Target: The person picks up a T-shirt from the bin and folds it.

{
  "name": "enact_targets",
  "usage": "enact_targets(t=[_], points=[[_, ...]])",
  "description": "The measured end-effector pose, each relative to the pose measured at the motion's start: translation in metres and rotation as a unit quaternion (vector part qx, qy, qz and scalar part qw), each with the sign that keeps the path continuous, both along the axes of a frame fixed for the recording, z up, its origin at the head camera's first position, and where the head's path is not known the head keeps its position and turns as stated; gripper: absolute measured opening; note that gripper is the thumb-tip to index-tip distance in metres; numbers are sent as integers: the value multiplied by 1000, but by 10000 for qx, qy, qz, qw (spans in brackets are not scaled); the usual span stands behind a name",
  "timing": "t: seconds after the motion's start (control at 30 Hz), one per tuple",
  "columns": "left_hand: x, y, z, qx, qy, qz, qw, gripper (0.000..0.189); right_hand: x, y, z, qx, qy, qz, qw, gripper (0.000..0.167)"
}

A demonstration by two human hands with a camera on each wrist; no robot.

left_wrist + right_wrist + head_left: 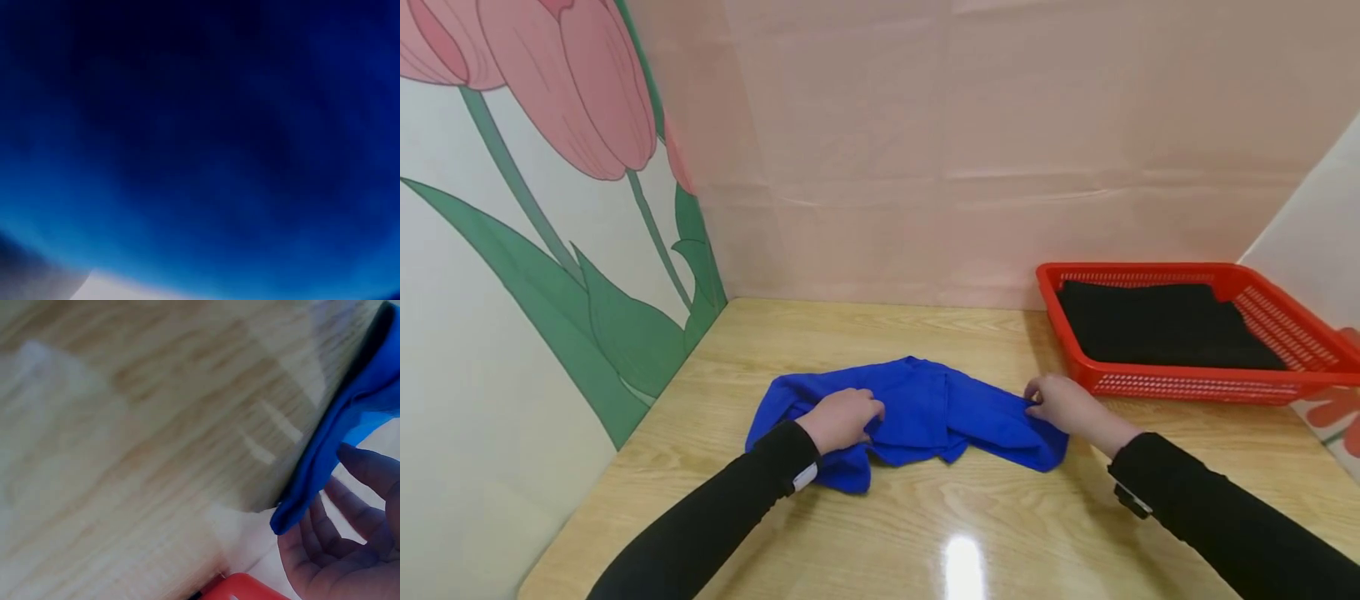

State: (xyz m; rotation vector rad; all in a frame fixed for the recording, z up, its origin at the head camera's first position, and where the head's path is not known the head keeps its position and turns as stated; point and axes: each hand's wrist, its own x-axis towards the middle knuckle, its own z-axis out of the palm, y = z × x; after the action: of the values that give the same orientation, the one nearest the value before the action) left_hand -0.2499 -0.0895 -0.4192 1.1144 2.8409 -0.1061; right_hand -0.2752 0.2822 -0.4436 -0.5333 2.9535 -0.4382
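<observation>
A blue garment (917, 408), bunched at its left and flatter at its right, lies across the wooden table. Over its left part, my left hand (841, 419) has its fingers curled into the fabric. Blurred blue fabric (206, 187) fills nearly all of the left wrist view and hides the left fingers there. At the garment's right end my right hand (1063, 404) pinches the upper edge. The right wrist view shows the thumb on one side of the blue fabric (319, 462) and the fingers of the right hand (350, 537) on the other.
A red plastic basket (1195, 379) stands at the back right, close beyond my right hand, with folded black cloth (1165, 325) in it. A pink-covered wall (940, 167) closes off the table's (887, 542) far edge. On the left rises a tulip-printed panel (512, 333).
</observation>
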Motion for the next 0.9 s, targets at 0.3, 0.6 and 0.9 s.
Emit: enact_targets(t=[0.3,0.6,0.9], points=[[3,5,3,648,-158,1,9978,22,8,-13,5,-432,149,-66,9989,9],[0,13,22,1259,-120,60,9920,31,16,-36,33,-660,1377,149,9882,11],[-12,7,51,2327,-697,859,9662,23,10,-38,76,-556,1786,278,9820,16]])
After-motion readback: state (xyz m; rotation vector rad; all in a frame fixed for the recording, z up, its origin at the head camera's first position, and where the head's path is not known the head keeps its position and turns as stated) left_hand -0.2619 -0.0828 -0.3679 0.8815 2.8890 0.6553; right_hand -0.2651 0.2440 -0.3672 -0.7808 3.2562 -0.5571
